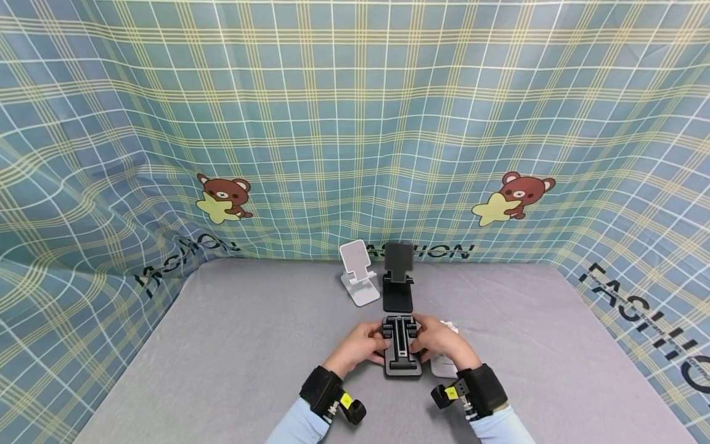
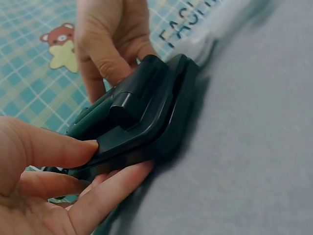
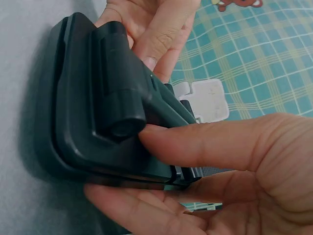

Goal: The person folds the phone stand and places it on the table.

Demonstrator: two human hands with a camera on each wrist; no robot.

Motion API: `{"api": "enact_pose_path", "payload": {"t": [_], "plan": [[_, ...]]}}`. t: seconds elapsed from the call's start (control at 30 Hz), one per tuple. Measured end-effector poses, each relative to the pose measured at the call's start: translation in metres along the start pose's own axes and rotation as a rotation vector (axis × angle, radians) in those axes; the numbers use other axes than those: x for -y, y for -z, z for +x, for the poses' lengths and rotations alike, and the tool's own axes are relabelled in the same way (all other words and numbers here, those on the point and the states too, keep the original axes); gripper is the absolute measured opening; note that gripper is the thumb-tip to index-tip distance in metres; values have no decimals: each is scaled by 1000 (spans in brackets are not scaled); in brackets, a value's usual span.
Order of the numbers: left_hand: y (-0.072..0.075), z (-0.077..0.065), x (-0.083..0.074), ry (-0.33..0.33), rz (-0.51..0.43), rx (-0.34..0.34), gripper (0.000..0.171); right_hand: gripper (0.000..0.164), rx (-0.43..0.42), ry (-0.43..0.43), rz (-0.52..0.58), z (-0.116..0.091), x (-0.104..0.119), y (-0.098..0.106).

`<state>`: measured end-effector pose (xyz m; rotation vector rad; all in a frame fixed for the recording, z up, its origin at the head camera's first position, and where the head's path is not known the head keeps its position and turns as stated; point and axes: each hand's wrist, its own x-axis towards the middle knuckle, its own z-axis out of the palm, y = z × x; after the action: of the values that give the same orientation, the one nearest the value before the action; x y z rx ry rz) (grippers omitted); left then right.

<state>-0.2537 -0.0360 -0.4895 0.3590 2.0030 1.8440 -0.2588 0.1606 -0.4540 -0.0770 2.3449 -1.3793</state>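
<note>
A folded black phone stand (image 1: 402, 365) is held between both hands near the middle front of the table. My left hand (image 1: 357, 346) pinches its left edge, thumb on top and fingers beneath, as the left wrist view shows. From the other side my right hand (image 1: 442, 340) grips it, its thumb on the upper face beside the hinge and its fingers under the base (image 3: 73, 164). In the wrist views the stand looks tilted. Partly covered by my right hand, a white stand (image 1: 444, 368) lies just to the right.
Behind the hands stand two unfolded phone stands, a white one (image 1: 359, 287) and a black one (image 1: 398, 296) close to its right. They rest on a grey-covered table (image 1: 249, 357). Plaid cloth (image 1: 355, 123) with bear prints hangs at the back and sides.
</note>
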Motion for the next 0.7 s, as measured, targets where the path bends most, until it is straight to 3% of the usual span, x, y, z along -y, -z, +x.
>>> {"api": "enact_pose_path", "payload": {"t": [0.13, 0.3, 0.4, 0.7], "plan": [[-3, 1, 2, -25, 46, -18, 49, 84, -29, -40, -45, 2, -2, -2], [-8, 4, 4, -108, 236, -107, 43, 84, -64, -53, -90, 3, -2, -5], [-10, 5, 5, -117, 326, -164, 33, 83, -94, -41, -131, 2, -1, -6], [-13, 4, 5, -114, 353, -211, 29, 79, -159, 24, -242, 2, 0, -10]]}}
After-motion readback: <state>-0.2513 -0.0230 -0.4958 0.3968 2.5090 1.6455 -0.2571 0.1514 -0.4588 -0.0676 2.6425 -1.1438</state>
